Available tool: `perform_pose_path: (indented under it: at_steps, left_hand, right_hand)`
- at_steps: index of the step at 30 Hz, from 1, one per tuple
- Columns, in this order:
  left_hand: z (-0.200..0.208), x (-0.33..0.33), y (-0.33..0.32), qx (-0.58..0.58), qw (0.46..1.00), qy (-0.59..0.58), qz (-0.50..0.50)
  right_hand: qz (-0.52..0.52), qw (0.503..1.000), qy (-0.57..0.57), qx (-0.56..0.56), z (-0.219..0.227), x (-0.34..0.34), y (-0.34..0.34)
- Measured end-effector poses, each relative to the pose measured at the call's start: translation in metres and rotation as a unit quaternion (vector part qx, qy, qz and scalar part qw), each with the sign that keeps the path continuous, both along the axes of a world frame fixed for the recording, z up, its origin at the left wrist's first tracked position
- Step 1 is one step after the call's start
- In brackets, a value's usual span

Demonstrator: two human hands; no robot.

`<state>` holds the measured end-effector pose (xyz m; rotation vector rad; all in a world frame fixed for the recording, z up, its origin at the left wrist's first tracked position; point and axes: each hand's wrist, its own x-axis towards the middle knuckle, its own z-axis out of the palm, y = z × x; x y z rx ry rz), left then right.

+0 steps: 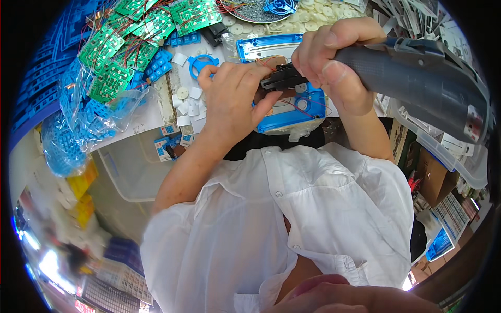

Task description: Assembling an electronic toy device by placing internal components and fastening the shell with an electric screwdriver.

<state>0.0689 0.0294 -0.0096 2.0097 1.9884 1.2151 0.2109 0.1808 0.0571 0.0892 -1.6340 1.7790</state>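
My right hand [334, 62] is wrapped around the dark grey barrel of an electric screwdriver [417, 73]. The tool lies slantwise, with its black nose [284, 78] reaching toward my other hand. My left hand [232, 96] bends its fingers and thumb around the spot where the nose ends; what it grips there is hidden. Below the nose rests a blue plastic casing [315, 101] with a pale inside. Thin red wires [263, 63] run out of it. Beside my left fingers lies a blue ring-shaped part [202, 66].
Green circuit boards [195, 15] with red wires pile up at the far left, over blue keypad parts [156, 65] and a clear bag [109, 112]. Small white caps [192, 107] lie left of the casing. Cream discs [315, 15] cover the back. A clear bin [133, 167] stands below the table edge.
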Motion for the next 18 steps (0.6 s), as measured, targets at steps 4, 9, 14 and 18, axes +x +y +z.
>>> perform_pose_path:
  at_steps: [4, 9, 14, 18]
  left_hand:
    - [-0.0005, -0.0001, -0.001, 0.0, 1.0, 0.001, 0.0]
    - [-0.0023, 0.0004, -0.0011, 0.005, 1.0, 0.002, 0.003]
    - [-0.0021, 0.001, -0.0012, 0.006, 1.0, -0.011, 0.005]
    - [0.0001, 0.0018, -0.0012, 0.006, 1.0, -0.015, 0.003]
  right_hand:
    - [-0.01, 1.0, -0.01, -0.001, -0.0035, -0.0029, -0.0041]
    - [-0.011, 1.0, -0.011, 0.001, -0.0027, -0.0055, -0.006]
    - [-0.014, 1.0, -0.011, 0.008, -0.0044, -0.0068, -0.0078]
    - [-0.002, 1.0, -0.009, 0.019, -0.0049, -0.0085, -0.0082]
